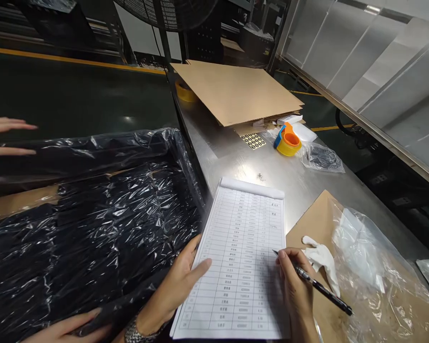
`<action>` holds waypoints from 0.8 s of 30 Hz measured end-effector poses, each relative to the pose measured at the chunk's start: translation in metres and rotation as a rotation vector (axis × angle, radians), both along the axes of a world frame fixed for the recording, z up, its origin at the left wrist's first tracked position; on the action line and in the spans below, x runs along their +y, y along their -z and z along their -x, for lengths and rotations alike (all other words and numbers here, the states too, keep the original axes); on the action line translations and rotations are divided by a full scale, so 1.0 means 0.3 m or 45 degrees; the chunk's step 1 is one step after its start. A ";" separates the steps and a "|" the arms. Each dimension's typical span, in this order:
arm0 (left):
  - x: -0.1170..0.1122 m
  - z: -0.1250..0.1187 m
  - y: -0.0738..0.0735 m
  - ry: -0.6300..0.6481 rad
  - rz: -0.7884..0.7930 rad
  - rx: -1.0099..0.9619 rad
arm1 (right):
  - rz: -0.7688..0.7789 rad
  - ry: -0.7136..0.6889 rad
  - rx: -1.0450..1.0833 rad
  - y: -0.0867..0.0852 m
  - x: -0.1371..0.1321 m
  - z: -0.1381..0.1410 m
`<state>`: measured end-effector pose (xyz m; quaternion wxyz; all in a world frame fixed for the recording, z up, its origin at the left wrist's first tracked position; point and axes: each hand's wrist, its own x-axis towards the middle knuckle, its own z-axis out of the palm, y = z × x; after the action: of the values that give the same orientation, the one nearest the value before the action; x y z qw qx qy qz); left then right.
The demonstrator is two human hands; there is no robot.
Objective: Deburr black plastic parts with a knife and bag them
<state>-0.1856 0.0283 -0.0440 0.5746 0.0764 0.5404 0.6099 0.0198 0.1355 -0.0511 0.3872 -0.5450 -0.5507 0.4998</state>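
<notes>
My left hand (186, 276) grips the left edge of a stack of printed sheets (236, 286), thumb on top and fingers underneath. The top sheet carries a table of rows, with a few handwritten entries in the upper part of its right column. A black pen (323, 290) is pinched in my right hand (297, 276), its tip by the sheet's right edge. Whether the tip touches the paper I cannot tell. Beside my right hand, a white glove (321, 259) lies on brown cardboard (307, 214).
Left stands a box lined with black plastic (89, 243); another person's hands (9, 136) are at its rim. The metal table (214, 162) bears cardboard sheets (239, 93), a tape dispenser (288, 140), a sticker sheet (253, 140) and clear plastic bags (364, 252). A metal panel (379, 71) rises at right.
</notes>
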 end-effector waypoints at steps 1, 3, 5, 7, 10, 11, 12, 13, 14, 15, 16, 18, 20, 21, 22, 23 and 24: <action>-0.001 0.000 0.001 0.004 0.004 0.001 | -0.015 -0.003 -0.029 0.002 0.002 0.001; -0.003 0.001 0.001 0.014 0.014 0.006 | -0.047 -0.007 -0.082 0.004 0.004 0.004; -0.003 0.002 -0.001 0.019 0.011 0.011 | -0.088 0.010 -0.134 0.005 0.004 0.005; -0.003 0.003 0.000 0.025 0.002 0.017 | -0.130 0.043 -0.197 0.007 0.002 0.003; -0.001 0.006 0.008 0.053 0.004 0.019 | -0.171 0.078 -0.299 0.012 -0.001 -0.003; -0.001 0.007 0.011 0.057 0.009 0.022 | -0.181 0.084 -0.331 0.014 -0.002 -0.004; -0.001 0.008 0.014 0.061 0.014 0.023 | -0.191 0.089 -0.361 0.016 -0.003 -0.004; -0.002 0.008 0.016 0.065 0.019 0.022 | -0.201 0.092 -0.388 0.017 -0.004 -0.004; -0.003 0.008 0.017 0.069 0.023 0.021 | -0.210 0.094 -0.412 0.017 -0.004 -0.003; -0.003 0.008 0.017 0.073 0.026 0.022 | -0.218 0.093 -0.434 0.017 -0.005 -0.002; -0.004 0.008 0.016 0.071 0.029 0.024 | -0.225 0.090 -0.451 0.017 -0.005 0.000; -0.004 0.007 0.013 0.055 0.043 0.024 | -0.236 0.078 -0.475 0.017 -0.004 0.002; -0.004 0.007 0.013 0.059 0.049 0.003 | -0.250 0.062 -0.488 0.017 -0.002 0.003; -0.004 0.007 0.014 0.070 0.048 -0.008 | -0.259 0.055 -0.492 0.017 -0.001 0.003; -0.004 0.008 0.016 0.084 0.045 -0.014 | -0.268 0.051 -0.494 0.018 0.000 0.003; -0.004 0.008 0.020 0.097 0.041 -0.012 | -0.277 0.048 -0.495 0.019 0.001 0.002; -0.004 0.009 0.023 0.106 0.040 -0.005 | -0.284 0.046 -0.495 0.021 0.001 0.001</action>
<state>-0.1883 0.0270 -0.0508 0.6015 0.0886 0.5452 0.5771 0.0195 0.1359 -0.0572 0.3407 -0.5946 -0.6569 0.3143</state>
